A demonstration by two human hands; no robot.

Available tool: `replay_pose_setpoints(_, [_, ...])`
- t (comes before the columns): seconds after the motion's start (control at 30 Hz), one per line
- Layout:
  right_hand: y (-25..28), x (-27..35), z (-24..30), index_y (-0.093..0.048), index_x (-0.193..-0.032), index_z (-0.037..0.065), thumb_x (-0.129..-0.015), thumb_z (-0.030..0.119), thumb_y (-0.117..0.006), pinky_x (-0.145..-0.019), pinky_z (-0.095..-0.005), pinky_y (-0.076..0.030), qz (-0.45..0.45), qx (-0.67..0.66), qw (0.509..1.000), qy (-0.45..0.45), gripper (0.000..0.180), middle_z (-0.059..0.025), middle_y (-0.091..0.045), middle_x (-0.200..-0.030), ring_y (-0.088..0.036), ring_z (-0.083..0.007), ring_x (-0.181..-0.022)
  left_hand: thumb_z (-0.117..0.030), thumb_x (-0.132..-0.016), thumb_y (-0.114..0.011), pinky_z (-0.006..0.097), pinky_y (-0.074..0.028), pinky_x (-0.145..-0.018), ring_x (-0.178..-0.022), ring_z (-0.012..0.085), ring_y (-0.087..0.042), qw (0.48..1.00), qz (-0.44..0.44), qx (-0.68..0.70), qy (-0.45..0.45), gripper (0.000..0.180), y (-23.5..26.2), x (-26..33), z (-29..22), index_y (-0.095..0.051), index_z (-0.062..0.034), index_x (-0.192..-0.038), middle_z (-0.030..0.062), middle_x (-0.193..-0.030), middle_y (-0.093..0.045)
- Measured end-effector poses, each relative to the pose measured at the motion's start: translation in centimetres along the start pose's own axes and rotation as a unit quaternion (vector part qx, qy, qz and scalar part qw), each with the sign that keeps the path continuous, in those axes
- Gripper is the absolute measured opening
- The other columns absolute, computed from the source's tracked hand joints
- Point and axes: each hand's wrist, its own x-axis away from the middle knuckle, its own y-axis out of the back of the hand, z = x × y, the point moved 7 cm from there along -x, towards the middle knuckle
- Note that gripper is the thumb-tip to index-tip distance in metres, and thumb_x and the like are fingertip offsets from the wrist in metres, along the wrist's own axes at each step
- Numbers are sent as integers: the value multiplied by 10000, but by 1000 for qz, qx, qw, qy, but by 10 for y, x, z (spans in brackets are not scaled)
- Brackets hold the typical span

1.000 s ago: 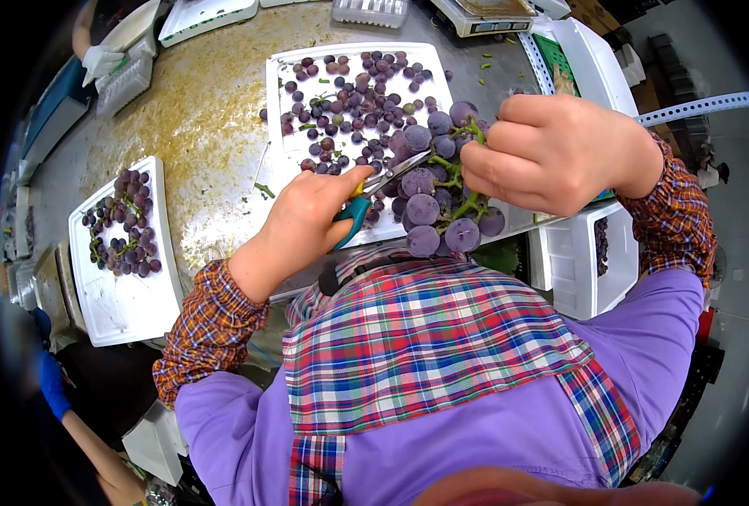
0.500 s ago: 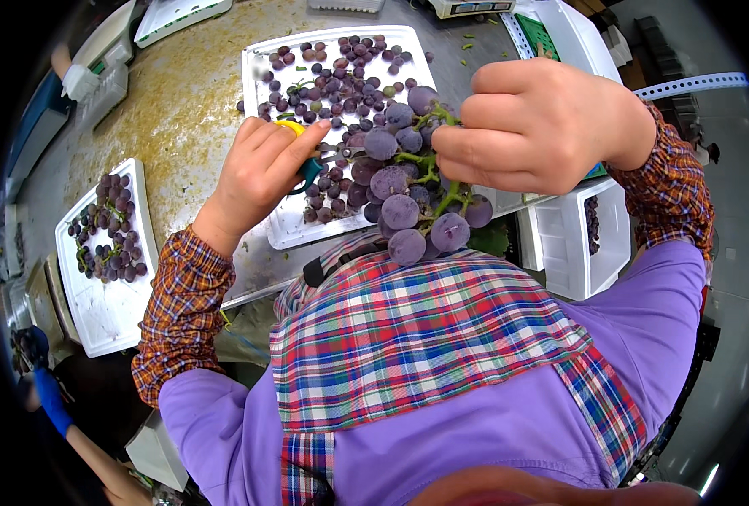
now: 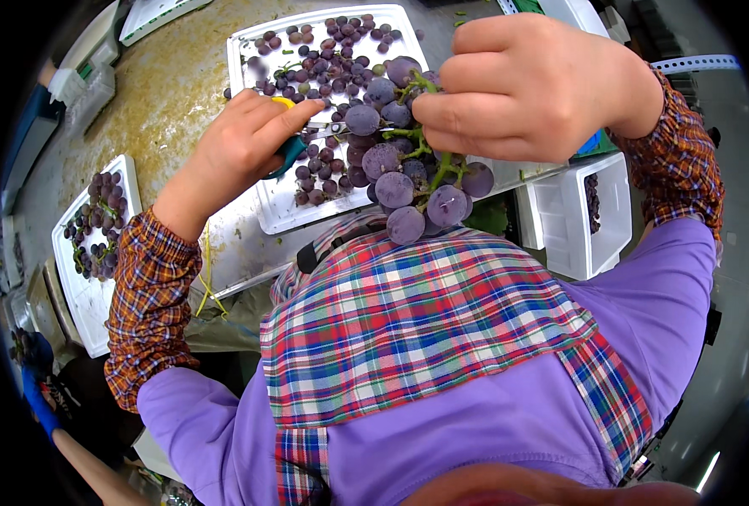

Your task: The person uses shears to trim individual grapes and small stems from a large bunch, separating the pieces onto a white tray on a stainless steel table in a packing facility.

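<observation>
My right hand [image 3: 533, 86] grips the green stem at the top of a bunch of dark purple grapes [image 3: 408, 173], which hangs over the front edge of a white tray [image 3: 278, 218]. My left hand [image 3: 241, 148] holds small scissors [image 3: 300, 142] with yellow and teal handles, blades pointing right into the bunch. Loose purple grapes [image 3: 324, 51] lie scattered in the tray behind the bunch.
A second white tray [image 3: 96, 314] with another grape bunch [image 3: 93, 226] lies at the left on the worn metal table [image 3: 164, 101]. A white crate [image 3: 579, 218] stands at the right below the table edge. Another person's blue-gloved hand [image 3: 35, 388] shows at lower left.
The view has closed in on the bunch. My left hand with the scissors has moved right to the grapes, and my right hand has turned the bunch slightly.
</observation>
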Motion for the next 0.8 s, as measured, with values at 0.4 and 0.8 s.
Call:
replay_pose_setpoints(0.4, [-7,18,-3,-631,-865,-37,-775,110,-642,-537,-281,-431,11,52,998,38,173,-98,-597,-885,-562,-165,-673,33,-654,-662,374,-466,-664,-706,279,-577,999,5,17,37,462,-11,1,5,-591,-39,-1104,100,-736,-599])
replay_pose_setpoints(0.8, [4,18,-12,-650,-850,-7,-779,122,-675,-539,-283,-418,52,47,997,-35,149,-81,-615,-899,-559,-150,-657,-65,-755,-732,332,-477,-605,-656,232,-587,960,-108,146,212,377,-17,29,5,-624,-72,-1117,108,-763,-629])
